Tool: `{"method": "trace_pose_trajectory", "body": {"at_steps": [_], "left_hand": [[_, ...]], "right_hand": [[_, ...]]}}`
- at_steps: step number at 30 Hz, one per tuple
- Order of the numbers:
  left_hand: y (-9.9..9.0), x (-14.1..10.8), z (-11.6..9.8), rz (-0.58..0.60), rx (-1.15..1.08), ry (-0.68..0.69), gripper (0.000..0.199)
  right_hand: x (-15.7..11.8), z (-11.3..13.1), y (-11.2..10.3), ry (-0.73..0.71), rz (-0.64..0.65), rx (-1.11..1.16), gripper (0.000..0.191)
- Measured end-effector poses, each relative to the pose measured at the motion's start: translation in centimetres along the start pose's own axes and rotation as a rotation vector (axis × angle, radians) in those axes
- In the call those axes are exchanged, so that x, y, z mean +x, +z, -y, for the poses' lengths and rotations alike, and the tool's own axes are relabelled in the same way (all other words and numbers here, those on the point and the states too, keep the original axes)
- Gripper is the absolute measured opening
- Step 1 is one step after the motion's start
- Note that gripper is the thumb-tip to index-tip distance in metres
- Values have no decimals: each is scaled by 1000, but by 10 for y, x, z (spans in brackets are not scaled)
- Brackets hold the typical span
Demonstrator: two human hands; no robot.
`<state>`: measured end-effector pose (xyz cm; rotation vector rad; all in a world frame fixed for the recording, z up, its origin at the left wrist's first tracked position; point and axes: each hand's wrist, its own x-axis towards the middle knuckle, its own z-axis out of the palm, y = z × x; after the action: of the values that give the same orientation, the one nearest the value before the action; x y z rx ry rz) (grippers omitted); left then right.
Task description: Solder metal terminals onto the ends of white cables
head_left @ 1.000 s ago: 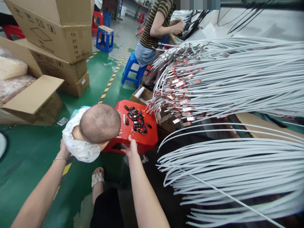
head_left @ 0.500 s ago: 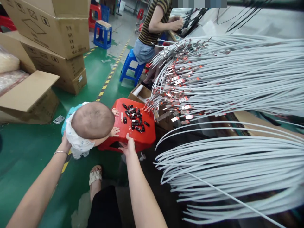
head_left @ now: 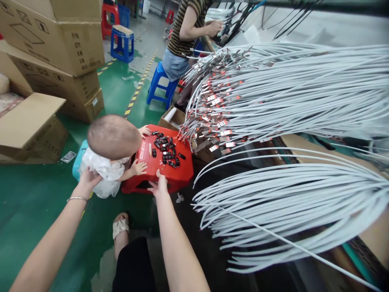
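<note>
A baby (head_left: 113, 137) in a white patterned top sits on a light-blue seat (head_left: 79, 159) and rests both hands on a red stool (head_left: 152, 172). Several small black parts (head_left: 168, 153) lie scattered on the stool's top beside a thin pale piece (head_left: 150, 149). My left hand (head_left: 88, 179) is against the baby's side and back, fingers apart where they show. My right hand (head_left: 159, 185) grips the near edge of the red stool, thumb on top and fingers at its side.
Bundles of white cables (head_left: 273, 89) with metal plugs fill the right side. Cardboard boxes (head_left: 82, 48) are stacked at the left. Beyond, a person (head_left: 182, 36) in a striped shirt sits on a blue stool (head_left: 159, 87). My sandalled foot (head_left: 120, 227) is on the green floor.
The baby's head and upper body have risen and turned a little, and one small hand has moved on the stool. My left hand has shifted on the baby's top. The view has moved slightly right.
</note>
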<state>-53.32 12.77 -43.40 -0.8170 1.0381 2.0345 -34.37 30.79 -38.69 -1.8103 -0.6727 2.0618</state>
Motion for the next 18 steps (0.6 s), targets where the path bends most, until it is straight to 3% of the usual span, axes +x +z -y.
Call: {"method": "trace_pose_trajectory", "body": {"at_steps": [5,12,18], "left_hand": [[2,-8,6,-26,46,-58,41],[15,-7,4,19,52,-30,41],[4,0,10,59,51,10,42]], "right_hand": [[-4,1,1,-2,-33,26,45],[-7,4,3,-10,-35,33,47],[-1,2,2,-15,-34,11,46]]}}
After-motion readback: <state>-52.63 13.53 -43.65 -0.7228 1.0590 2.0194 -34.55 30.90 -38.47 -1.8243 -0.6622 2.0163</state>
